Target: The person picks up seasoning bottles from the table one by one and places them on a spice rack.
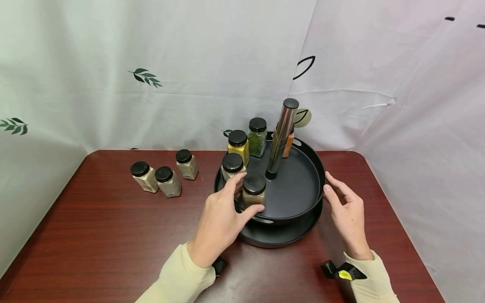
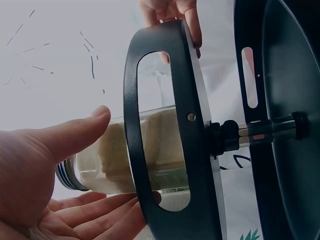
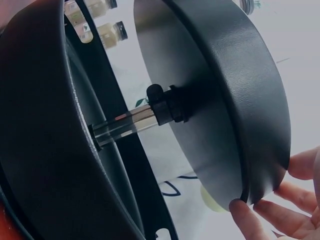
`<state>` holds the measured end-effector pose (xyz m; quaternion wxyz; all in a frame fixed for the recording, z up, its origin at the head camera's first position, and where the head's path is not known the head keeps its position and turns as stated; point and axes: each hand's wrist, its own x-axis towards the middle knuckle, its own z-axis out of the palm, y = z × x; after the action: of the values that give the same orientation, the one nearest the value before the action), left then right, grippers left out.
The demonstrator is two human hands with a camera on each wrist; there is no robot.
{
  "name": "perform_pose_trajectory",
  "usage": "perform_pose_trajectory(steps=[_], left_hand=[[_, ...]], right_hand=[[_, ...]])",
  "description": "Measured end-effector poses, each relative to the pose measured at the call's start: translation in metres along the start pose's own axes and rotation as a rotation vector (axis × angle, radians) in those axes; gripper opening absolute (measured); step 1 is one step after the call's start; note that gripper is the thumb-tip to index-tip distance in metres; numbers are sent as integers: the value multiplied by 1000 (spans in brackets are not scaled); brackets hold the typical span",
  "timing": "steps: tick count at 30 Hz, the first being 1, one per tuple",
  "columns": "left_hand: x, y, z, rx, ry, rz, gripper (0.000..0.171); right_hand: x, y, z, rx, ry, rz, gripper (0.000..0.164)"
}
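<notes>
A two-tier black turntable rack has an upper tray point(image 1: 295, 189) and a lower tray point(image 1: 282, 240) on one post point(image 1: 281, 141). At the upper tray's near left edge, my left hand point(image 1: 221, 219) holds a black-lidded spice jar point(image 1: 254, 195) between thumb and fingers. The left wrist view shows the jar's tan contents point(image 2: 160, 135) through the handle slot in the wall. My right hand point(image 1: 348, 214) touches the outside of the upper tray at the right. Its fingertips point(image 3: 240, 207) rest against the wall and lower edge in the right wrist view.
Along the upper tray's left and back stand a pale jar point(image 1: 233, 164), a yellow jar point(image 1: 238, 145), a green herb jar point(image 1: 257, 136) and a partly hidden orange jar point(image 1: 287, 145). Three pale jars point(image 1: 169, 183) stand left on the brown table point(image 1: 125, 235). White cloth point(image 1: 212, 63) hangs behind.
</notes>
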<state>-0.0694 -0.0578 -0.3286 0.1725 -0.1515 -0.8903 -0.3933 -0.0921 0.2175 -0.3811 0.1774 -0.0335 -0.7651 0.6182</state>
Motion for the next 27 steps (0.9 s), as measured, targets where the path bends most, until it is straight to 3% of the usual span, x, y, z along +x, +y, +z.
perform_pose_trajectory(steps=[9,18,27], left_hand=[[-9,-6,-14,15,41,50,65],[-16,-33,-40,50,158,155,59],[-21,-76,-67,157,247,60,63]], right_hand=[[0,0,-1,3,-24,23,38],[2,2,-4,38,-68,27,42],[5,5,-6,115,-132,12,46]])
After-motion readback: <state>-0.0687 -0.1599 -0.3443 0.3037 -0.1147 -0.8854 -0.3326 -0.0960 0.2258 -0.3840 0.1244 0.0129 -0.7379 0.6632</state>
